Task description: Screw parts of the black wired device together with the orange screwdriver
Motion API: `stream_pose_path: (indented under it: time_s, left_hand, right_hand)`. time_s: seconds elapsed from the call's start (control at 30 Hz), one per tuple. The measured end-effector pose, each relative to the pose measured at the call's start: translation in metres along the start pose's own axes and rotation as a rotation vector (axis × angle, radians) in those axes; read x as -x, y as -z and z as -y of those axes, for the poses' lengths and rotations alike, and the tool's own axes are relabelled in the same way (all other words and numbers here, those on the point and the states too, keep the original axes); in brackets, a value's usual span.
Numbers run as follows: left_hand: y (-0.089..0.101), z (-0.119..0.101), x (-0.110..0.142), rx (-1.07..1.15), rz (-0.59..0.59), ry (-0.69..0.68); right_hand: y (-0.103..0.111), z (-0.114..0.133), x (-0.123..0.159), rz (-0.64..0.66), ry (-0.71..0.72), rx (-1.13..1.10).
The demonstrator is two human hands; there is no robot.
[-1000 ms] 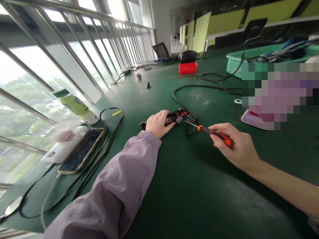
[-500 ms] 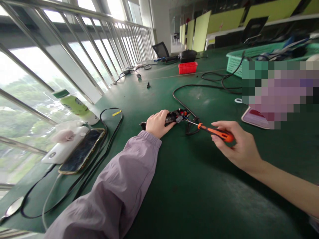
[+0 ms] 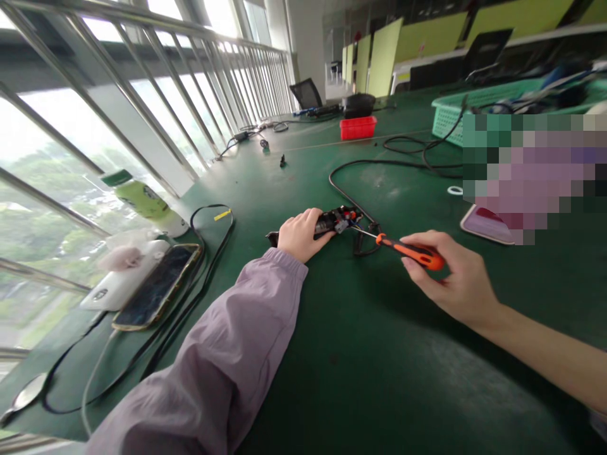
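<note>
My left hand (image 3: 301, 235) is wrapped over a black device with exposed wiring (image 3: 337, 220), pressing it on the green table. Coloured wires and a small grey part show at the device's right end, and a black cable (image 3: 348, 193) runs off from there. In my right hand (image 3: 458, 272) is an orange and black screwdriver (image 3: 410, 249), held by its handle between thumb and fingers. Its thin shaft points left at the wired end. Whether the tip touches a screw is too small to tell.
Left of my arm lie a phone (image 3: 159, 287), a white power bank (image 3: 107, 291), a black strap (image 3: 208, 278) and a green-capped bottle (image 3: 147, 202). A red bin (image 3: 358, 128) stands farther back. At right are a green basket (image 3: 448, 120) and another phone (image 3: 486, 225), beside a blurred-out area.
My right thumb and fingers have shifted slightly on the screwdriver handle. The left hand and the device stay in place.
</note>
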State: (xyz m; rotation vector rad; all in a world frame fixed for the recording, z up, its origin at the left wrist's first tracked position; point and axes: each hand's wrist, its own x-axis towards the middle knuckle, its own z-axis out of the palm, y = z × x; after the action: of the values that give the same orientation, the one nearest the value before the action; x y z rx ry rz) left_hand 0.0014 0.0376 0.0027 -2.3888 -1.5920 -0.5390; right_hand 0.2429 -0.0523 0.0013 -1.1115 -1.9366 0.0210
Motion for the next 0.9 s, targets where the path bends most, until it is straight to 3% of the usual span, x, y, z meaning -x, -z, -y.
stream_pose_path:
  time_s: [0.13,0.37,0.53,0.9]
  left_hand:
    - [0.0002,-0.0003,0.0,0.007,-0.005,-0.004]
    - [0.0002,0.0,0.0001,0.007,-0.001,0.001]
    - [0.0004,-0.0004,0.0,0.011,0.004,0.007]
    - [-0.0007,-0.0001,0.0001,0.009,-0.007,0.001]
  right_hand:
    - [0.0005,0.0005,-0.0003,0.056,-0.003,0.022]
    - [0.0004,0.0013,-0.0004,0.042,-0.001,0.003]
    - [-0.0003,-0.0002,0.0006,0.139,-0.036,-0.004]
    - [0.0007,0.0007,-0.0006,0.111,-0.088,-0.003]
